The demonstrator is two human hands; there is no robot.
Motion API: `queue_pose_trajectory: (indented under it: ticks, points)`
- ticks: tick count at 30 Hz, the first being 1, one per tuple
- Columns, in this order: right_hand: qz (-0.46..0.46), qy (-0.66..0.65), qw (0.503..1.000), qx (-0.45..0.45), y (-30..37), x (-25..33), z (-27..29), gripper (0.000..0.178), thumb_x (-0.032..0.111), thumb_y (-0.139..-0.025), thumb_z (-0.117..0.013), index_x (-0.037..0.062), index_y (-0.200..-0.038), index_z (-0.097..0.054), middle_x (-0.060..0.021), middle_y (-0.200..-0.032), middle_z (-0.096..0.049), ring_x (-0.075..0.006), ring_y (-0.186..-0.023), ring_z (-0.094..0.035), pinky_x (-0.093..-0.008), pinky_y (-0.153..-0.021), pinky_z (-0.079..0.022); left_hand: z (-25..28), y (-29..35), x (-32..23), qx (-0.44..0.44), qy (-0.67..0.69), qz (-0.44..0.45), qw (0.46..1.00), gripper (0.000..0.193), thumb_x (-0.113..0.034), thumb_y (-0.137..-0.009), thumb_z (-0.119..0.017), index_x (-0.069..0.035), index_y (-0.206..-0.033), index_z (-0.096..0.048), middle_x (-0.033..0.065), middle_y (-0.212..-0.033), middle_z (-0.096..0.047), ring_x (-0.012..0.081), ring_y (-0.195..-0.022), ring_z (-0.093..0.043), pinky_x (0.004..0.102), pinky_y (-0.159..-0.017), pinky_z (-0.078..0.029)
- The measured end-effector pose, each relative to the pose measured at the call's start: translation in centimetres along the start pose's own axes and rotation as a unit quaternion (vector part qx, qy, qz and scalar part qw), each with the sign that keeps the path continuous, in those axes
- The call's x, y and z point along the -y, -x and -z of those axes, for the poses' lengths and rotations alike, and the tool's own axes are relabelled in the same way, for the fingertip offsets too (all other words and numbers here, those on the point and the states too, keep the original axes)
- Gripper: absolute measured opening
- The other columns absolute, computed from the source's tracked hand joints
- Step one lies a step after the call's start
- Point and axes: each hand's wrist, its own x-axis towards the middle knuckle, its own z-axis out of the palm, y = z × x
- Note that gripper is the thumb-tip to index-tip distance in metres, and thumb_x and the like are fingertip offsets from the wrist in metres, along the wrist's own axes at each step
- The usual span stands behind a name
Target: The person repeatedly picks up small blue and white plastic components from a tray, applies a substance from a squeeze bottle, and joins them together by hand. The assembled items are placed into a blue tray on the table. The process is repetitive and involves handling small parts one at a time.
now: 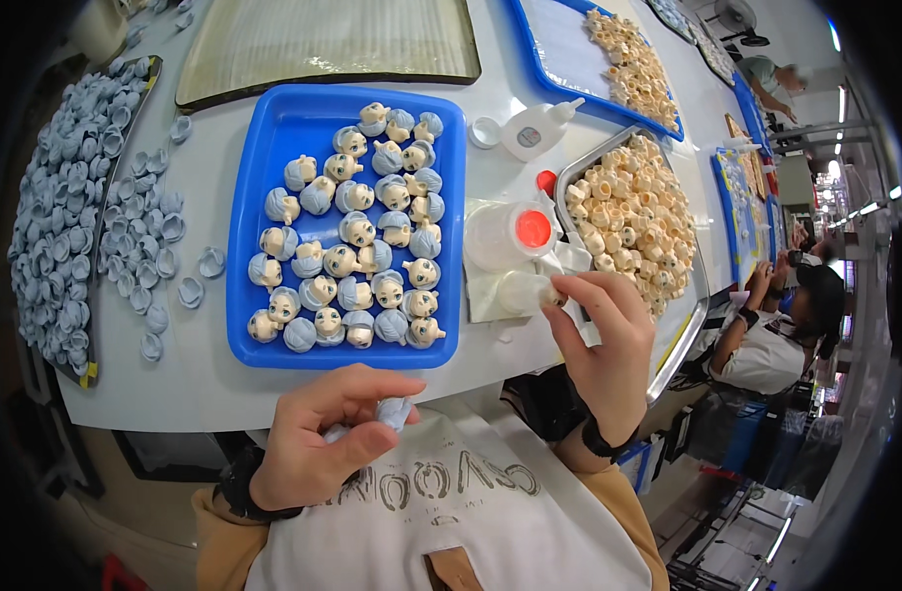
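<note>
Between the thumb and fingers of my left hand (323, 433) is a light-blue doll hair piece (393, 413), just past the near edge of the blue tray (240, 295). More pale blue shows deeper in that palm, partly hidden. My right hand (608, 340) is closed in a pinch at the mouth of a small white bottle (520, 294). A tiny thing with a dark spot shows at its fingertips, too covered to name. Inside the blue tray lie doll heads (357, 229) with light-blue hair and painted eyes, in loose rows.
Blue hair pieces (140, 231) lie loose at left beside a heaped tray (71, 217). A metal pan (567, 187) of beige doll parts stands right, near a white jar (490, 236) with a red opening and a squeeze bottle (534, 131). Another person (766, 345) sits far right.
</note>
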Motion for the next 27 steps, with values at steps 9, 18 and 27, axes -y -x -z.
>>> queue_pose_trajectory:
  ticks: [9,18,27]
  points:
    - [0.011,-0.003,1.0,0.002,-0.25,0.15,-0.68,0.023,0.001,-0.069,-0.07,0.0013,-0.091,-0.063,-0.0103,-0.082,-0.059,-0.0264,-0.075,-0.056,-0.035,-0.064,-0.046,-0.18,-0.1,-0.41,0.011,0.014,0.041,0.999,0.039,-0.003,-0.083,-0.062,-0.001,-0.12,-0.05,0.0081,-0.103,-0.062,0.0014,-0.065,-0.045,0.0155,-0.06,-0.038]
    - [0.002,-0.013,1.0,0.023,0.26,-0.12,-0.09,0.024,0.0,-0.068,-0.07,0.0011,-0.091,-0.062,-0.0105,-0.084,-0.059,-0.0264,-0.076,-0.057,-0.0352,-0.065,-0.046,-0.43,-0.09,-0.26,-0.017,0.015,0.038,0.999,0.035,0.001,-0.078,-0.066,-0.001,-0.11,-0.053,0.0071,-0.101,-0.062,0.0014,-0.065,-0.049,0.0164,-0.059,-0.04]
    - [0.034,-0.017,0.999,0.0,-0.03,-0.35,-0.66,0.027,-0.002,-0.068,-0.07,0.002,-0.094,-0.062,-0.0106,-0.083,-0.058,-0.0264,-0.076,-0.055,-0.0353,-0.065,-0.046,-0.73,-0.22,-0.17,-0.011,0.012,0.038,0.999,0.035,0.002,-0.077,-0.066,0.0,-0.109,-0.053,0.0073,-0.099,-0.063,0.0006,-0.064,-0.048,0.0158,-0.058,-0.04]
